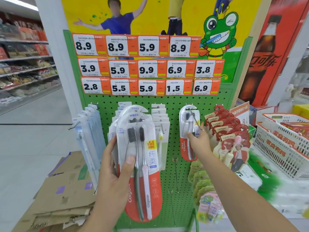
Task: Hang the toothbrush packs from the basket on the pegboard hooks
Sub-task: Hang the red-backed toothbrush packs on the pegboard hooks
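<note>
A stack of toothbrush packs [138,164] is gripped in the left hand [113,171] while one hung pack [189,131] is pinched by the right hand [198,139] on its hook [194,118]; it should be slid fully back.

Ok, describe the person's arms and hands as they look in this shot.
Both arms are bare: no sleeves show anywhere along the forearms. The left hand and the right hand wear no gloves, and no rings, watch or bracelet are visible. The left thumbnail is short and unpainted. Nothing else is worn in view.
</note>
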